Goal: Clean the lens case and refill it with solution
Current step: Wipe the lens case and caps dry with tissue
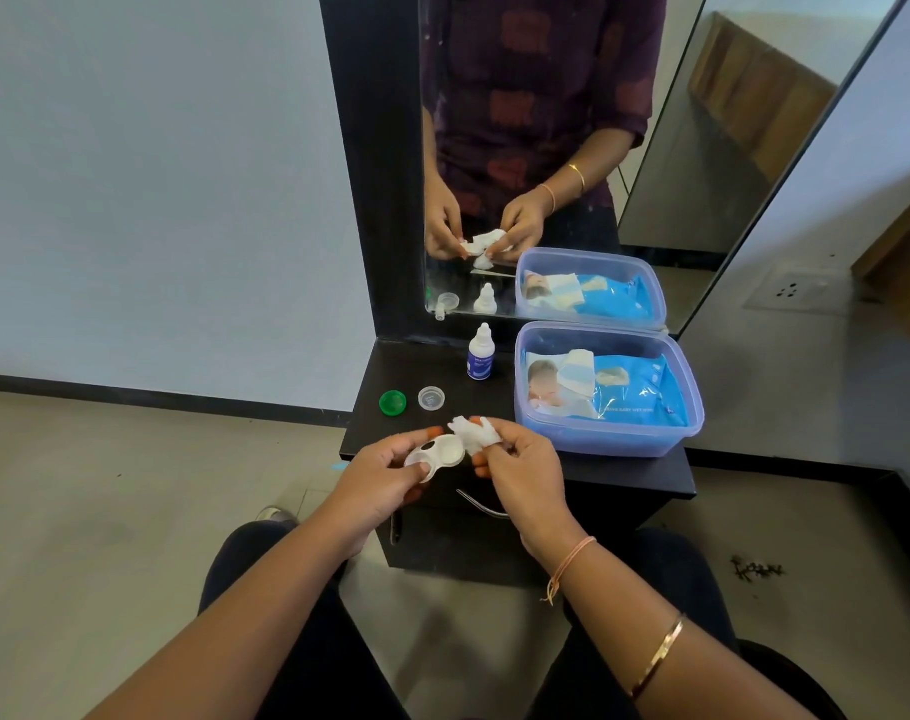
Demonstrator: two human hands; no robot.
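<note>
In the left of the middle of the frame a green cap (393, 402) lay on the dark desk (650, 478), and just to its right lay a clear cap (431, 398), the two close together but apart. Below them, over the front edge of the desk, the left hand (377, 478) held the white lens case (434, 454), with the thumb on the near side and the fingers curled behind it. The case was off the desk and tilted, its caps off. Above it in the frame, at the back of the desk, a small white bottle (480, 353) with a blue label stood upright against the base of the mirror (546, 148).

Just to the right of the case, the right hand (520, 467) pinched a crumpled white wipe (473, 433) between its thumb and fingers. The wipe touched the right end of the case. A thin orange thread (567, 566) circled that wrist, and a gold bangle (658, 654) sat lower on the forearm.

Further right, an open clear plastic box (614, 441) stood on the desk with a blue pack of wet wipes (634, 392) lying inside. The mirror repeated the hands, the bottle and the box. At the far right a white socket (795, 291) was set in the wall.
</note>
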